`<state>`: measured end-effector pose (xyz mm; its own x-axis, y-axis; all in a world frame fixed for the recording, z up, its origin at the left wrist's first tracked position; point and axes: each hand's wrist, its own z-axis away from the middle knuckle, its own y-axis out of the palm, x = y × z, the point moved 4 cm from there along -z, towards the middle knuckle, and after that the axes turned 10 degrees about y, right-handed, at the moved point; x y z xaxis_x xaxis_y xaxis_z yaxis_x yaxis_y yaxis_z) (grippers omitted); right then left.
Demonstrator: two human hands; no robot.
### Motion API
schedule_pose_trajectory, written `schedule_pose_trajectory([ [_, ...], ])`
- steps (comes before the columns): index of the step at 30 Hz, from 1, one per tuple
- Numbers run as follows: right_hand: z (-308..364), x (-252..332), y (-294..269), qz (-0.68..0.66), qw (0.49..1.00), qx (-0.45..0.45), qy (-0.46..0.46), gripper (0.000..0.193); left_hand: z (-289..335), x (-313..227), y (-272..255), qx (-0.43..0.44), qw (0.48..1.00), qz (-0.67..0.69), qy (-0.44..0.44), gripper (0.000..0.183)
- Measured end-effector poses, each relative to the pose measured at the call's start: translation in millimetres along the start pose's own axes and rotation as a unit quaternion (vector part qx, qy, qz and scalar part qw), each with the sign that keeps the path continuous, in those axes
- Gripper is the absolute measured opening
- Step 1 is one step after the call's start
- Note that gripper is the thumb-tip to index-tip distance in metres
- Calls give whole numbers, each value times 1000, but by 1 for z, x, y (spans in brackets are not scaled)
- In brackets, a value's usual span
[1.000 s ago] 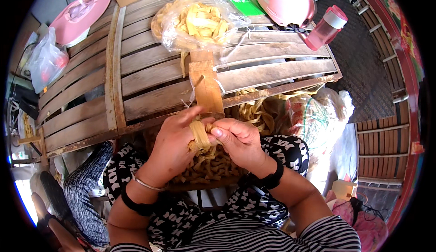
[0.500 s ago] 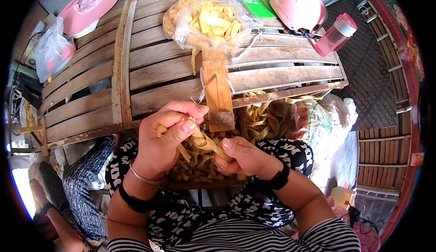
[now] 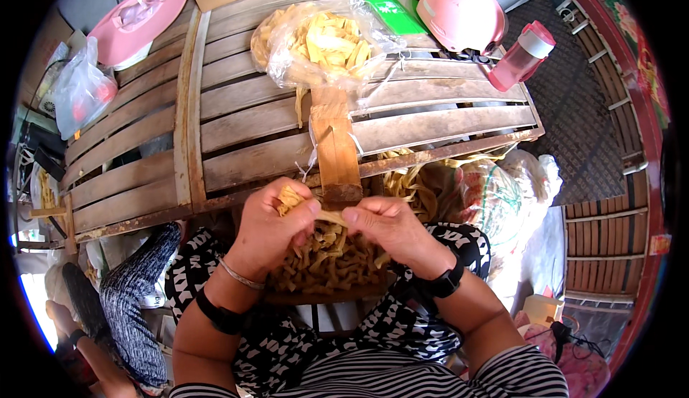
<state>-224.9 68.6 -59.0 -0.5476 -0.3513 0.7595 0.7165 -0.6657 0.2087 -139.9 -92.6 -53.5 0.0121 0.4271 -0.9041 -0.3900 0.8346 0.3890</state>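
soft, even daylight with faint shadows, sharp in the middle, while fisheye bending curves the edges into a black rim.

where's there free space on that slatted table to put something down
Bare slats lie left of the wooden block, toward the white plastic bag, and right of it below the pink helmet. Crowded: far edge with the bag of strips, and near both hands.

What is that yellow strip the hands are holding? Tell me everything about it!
The yellow strip is thin, flat and pale tan, like dried leaf or fibre. It stretches between both hands: the left hand pinches a folded bunch of it, the right hand grips the other end. It hangs above a lap basket full of similar strips.
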Motion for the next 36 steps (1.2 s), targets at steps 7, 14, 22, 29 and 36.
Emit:
schedule_pose_trajectory([
  [7, -17, 31, -18, 205, 888, -253, -325, 12, -35, 5, 4, -37, 989, -122, 76, 15],
  [14, -32, 35, -29, 345, 792, -377, -334, 12, -56, 40, -17, -64, 958, -269, 68, 22],
  [22, 0, 26, 13, 257, 852, -192, -414, 16, -3, 11, 17, 97, 987, -102, 78, 23],
  [29, 11, 31, 17, 332, 818, -186, -431, 15, -1, 13, 15, 39, 989, -139, -12, 20],
  [36, 29, 50, 18, 255, 813, -14, -523, 16, 37, 7, 58, 450, 848, -139, -245, 23],
])
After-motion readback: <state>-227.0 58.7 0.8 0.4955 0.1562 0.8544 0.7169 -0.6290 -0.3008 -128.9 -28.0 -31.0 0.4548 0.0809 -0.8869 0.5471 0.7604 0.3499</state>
